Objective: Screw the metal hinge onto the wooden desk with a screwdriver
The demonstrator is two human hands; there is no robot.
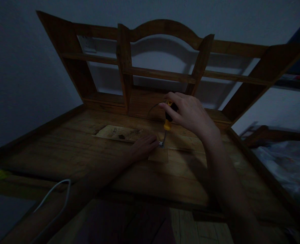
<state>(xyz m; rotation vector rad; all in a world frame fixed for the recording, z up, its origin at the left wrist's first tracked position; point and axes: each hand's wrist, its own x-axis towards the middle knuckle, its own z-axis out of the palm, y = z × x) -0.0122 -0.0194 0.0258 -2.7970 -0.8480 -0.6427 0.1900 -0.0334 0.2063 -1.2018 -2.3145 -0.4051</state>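
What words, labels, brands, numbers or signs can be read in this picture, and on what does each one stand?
None: no text can be read in this dim view.
Black and yellow screwdriver in the right hand: no legible marking on the handle.
Small metal part at the left hand's fingertips: too small to tell whether it bears any marking.
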